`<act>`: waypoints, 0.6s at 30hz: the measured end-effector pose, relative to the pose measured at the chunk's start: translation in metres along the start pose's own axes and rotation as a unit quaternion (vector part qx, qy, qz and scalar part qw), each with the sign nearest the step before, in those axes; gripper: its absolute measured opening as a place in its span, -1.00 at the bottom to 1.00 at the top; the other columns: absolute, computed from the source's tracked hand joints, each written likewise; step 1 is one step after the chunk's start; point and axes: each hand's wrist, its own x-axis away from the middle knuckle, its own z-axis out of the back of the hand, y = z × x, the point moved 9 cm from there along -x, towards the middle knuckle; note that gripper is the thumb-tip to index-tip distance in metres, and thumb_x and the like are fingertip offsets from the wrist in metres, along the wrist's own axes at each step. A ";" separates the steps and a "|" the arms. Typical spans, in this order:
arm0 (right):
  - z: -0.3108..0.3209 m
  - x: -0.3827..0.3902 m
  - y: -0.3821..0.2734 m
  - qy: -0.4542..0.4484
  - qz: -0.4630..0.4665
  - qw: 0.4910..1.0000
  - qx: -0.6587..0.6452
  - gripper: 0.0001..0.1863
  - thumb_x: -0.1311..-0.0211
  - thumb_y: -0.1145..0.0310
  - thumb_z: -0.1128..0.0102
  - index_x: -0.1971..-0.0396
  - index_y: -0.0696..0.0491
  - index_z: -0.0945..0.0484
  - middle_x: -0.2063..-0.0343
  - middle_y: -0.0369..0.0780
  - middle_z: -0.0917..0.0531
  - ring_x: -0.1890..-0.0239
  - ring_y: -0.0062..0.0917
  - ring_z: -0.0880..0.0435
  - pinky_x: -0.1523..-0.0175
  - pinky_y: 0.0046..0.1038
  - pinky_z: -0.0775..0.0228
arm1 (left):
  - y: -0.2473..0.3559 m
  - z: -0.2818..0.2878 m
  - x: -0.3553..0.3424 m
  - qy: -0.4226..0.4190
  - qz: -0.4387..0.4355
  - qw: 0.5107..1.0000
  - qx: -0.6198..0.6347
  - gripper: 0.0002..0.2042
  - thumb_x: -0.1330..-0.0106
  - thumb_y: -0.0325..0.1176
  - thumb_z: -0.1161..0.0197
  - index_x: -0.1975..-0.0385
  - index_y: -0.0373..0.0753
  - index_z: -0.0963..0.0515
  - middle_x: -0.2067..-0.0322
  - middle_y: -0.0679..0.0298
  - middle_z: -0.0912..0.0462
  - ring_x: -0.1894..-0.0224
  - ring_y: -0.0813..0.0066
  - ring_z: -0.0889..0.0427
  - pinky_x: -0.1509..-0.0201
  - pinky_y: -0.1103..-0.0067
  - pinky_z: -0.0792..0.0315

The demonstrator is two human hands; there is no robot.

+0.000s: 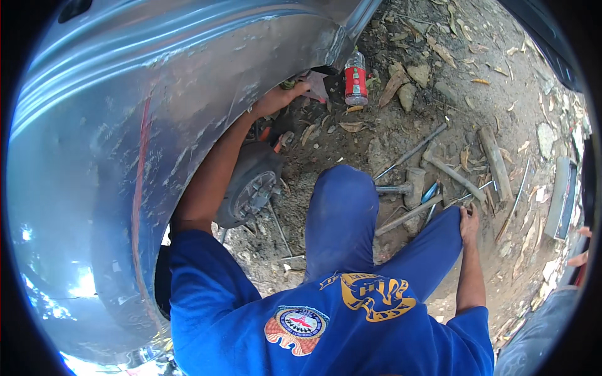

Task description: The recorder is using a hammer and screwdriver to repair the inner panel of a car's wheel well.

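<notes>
My left hand (282, 95) reaches under the dented grey car's wheel arch (106, 94), fingers curled at a greenish object too small to make out, beside a pinkish scrap (318, 89). Below that arm is a dark wheel hub (254, 191) with orange-handled tools (279, 141) nearby. My right hand (467, 222) rests on my bent right knee with fingers loosely draped and nothing visible in them. Just ahead of it lie metal bars (454, 169), a mallet-like tool (411, 188) and several rods and wrenches (407, 153).
A plastic bottle with a red label (355, 81) stands on leaf-strewn dirt (426, 75) with stones (406, 97). A wooden piece (494, 163) and a long case (558, 197) lie to the right. Another person's hand (580, 254) shows at the far right edge.
</notes>
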 end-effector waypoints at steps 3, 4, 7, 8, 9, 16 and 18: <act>-0.001 -0.004 0.005 0.005 0.016 1.000 -0.007 -0.42 -0.16 0.13 -0.10 -0.11 0.15 -0.31 0.17 0.08 -0.56 0.09 -0.16 -0.55 -0.04 -0.31 -0.33 | -0.002 -0.010 0.003 -0.014 0.045 0.998 0.043 -0.77 -0.10 -0.26 -0.36 0.60 -0.23 -0.47 0.61 0.38 -0.51 0.49 0.60 -0.47 0.36 0.57 -0.35; -0.001 -0.004 0.004 0.003 0.014 1.000 -0.013 -0.42 -0.16 0.13 -0.09 -0.11 0.15 -0.31 0.16 0.08 -0.56 0.09 -0.16 -0.55 -0.05 -0.31 -0.33 | 0.003 -0.007 0.005 0.033 0.017 0.998 0.050 -0.78 -0.09 -0.30 -0.37 0.61 -0.22 -0.46 0.64 0.41 -0.47 0.52 0.65 -0.43 0.40 0.61 -0.33; -0.003 -0.002 0.006 0.007 0.001 1.000 -0.004 -0.41 -0.16 0.11 -0.09 -0.13 0.14 -0.30 0.14 0.07 -0.55 0.06 -0.17 -0.54 -0.06 -0.31 -0.32 | -0.012 -0.035 0.014 -0.021 0.099 0.980 0.172 -0.79 -0.10 -0.24 -0.35 0.39 -0.23 -0.56 0.48 0.30 -0.61 0.40 0.52 -0.54 0.25 0.53 -0.41; -0.005 -0.005 0.008 0.005 0.005 1.000 0.001 -0.41 -0.17 0.10 -0.08 -0.13 0.13 -0.30 0.14 0.07 -0.55 0.06 -0.17 -0.54 -0.07 -0.31 -0.31 | -0.025 -0.043 0.015 -0.038 0.091 0.982 0.161 -0.83 -0.09 -0.30 -0.37 0.44 -0.22 -0.55 0.55 0.34 -0.58 0.48 0.59 -0.49 0.33 0.55 -0.39; -0.005 -0.003 0.006 0.005 0.002 1.000 0.002 -0.41 -0.17 0.10 -0.08 -0.13 0.12 -0.30 0.14 0.07 -0.55 0.06 -0.17 -0.54 -0.07 -0.31 -0.31 | -0.022 -0.044 0.014 -0.042 0.090 0.982 0.159 -0.83 -0.09 -0.30 -0.37 0.44 -0.22 -0.55 0.55 0.34 -0.58 0.48 0.59 -0.49 0.33 0.55 -0.39; -0.003 -0.002 0.012 0.003 -0.011 1.000 0.004 -0.40 -0.17 0.06 -0.07 -0.13 0.11 -0.30 0.11 0.07 -0.53 0.03 -0.16 -0.52 -0.09 -0.31 -0.29 | -0.007 -0.019 -0.003 0.043 0.124 0.984 0.123 -0.67 -0.21 -0.24 -0.26 0.72 -0.24 -0.41 0.70 0.44 -0.47 0.63 0.69 -0.38 0.50 0.65 -0.29; -0.002 -0.006 0.009 0.020 0.007 1.000 0.019 -0.38 -0.15 0.04 -0.07 -0.13 0.12 -0.30 0.04 0.06 -0.50 -0.02 -0.15 -0.48 -0.12 -0.31 -0.26 | -0.002 -0.023 -0.002 0.046 0.042 0.992 0.110 -0.67 -0.21 -0.23 -0.26 0.72 -0.24 -0.41 0.72 0.43 -0.45 0.64 0.68 -0.37 0.51 0.63 -0.28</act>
